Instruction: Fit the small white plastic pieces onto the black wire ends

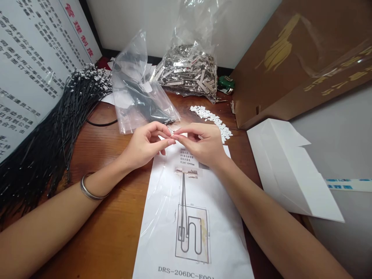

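My left hand [149, 141] and my right hand [200, 143] meet fingertip to fingertip above the top of a printed drawing sheet [192, 217]. Both pinch a tiny metal piece [173, 133] between thumb and forefinger; its exact shape is too small to make out. A silver bangle [88, 190] sits on my left wrist. Just behind my hands lies a clear plastic bag [139, 93] with dark wires inside. A row of small white plastic pieces [212, 118] lies right of my hands.
A big bundle of black wires [55, 128] fans out at the left on the wooden table [104, 232]. A bag of shiny metal clips [188, 71] sits at the back. A brown cardboard box [290, 66] and a white folded box [287, 166] stand at the right.
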`<state>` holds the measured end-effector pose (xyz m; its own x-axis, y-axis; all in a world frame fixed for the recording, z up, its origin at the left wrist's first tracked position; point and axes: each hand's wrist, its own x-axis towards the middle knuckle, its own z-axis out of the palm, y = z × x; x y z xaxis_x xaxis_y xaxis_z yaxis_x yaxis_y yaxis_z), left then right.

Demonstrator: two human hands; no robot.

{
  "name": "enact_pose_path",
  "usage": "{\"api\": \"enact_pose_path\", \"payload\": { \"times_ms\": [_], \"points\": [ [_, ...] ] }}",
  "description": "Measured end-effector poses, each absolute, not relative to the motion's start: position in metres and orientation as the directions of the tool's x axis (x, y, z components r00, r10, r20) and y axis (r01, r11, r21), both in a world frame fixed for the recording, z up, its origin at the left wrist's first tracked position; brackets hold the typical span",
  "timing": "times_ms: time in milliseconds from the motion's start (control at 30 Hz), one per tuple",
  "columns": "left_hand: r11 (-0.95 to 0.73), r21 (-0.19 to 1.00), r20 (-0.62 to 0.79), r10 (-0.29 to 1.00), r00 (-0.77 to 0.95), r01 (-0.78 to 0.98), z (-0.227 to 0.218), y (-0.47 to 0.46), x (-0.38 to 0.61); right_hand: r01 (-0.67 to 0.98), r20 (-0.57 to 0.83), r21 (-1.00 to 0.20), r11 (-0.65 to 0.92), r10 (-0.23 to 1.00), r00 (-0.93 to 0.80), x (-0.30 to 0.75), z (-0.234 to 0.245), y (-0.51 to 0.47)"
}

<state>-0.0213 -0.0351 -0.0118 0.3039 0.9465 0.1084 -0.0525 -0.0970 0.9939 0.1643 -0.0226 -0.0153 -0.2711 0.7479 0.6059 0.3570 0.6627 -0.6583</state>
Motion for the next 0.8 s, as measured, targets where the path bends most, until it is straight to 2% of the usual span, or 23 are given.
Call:
{"api": "enact_pose_path", "payload": {
  "times_ms": [233, 367, 633, 800],
  "points": [
    [-0.147, 0.989, 0.13, 0.94, 0.315, 0.029, -0.012, -0.036, -0.023, 0.44, 0.66, -0.533, 0.723, 0.68, -0.318, 0.168, -0.016, -0.022],
    [-0.163, 0.984, 0.13, 0.936, 0.326, 0.075, -0.011, -0.036, -0.024, 0.52, 0.622, -0.516, 0.681, 0.715, -0.319, 0.171, -0.017, -0.023],
    [-0.172, 0.979, 0.122, 0.924, 0.362, 0.108, -0.013, -0.036, -0.025, 0.513, 0.625, -0.517, 0.685, 0.712, -0.32, 0.173, -0.021, -0.02],
    [-0.296, 0.929, 0.197, 0.902, 0.384, 0.22, -0.013, -0.035, -0.029, 0.552, 0.643, -0.429, 0.715, 0.671, -0.369, 0.177, -0.021, -0.018]
  ]
}}
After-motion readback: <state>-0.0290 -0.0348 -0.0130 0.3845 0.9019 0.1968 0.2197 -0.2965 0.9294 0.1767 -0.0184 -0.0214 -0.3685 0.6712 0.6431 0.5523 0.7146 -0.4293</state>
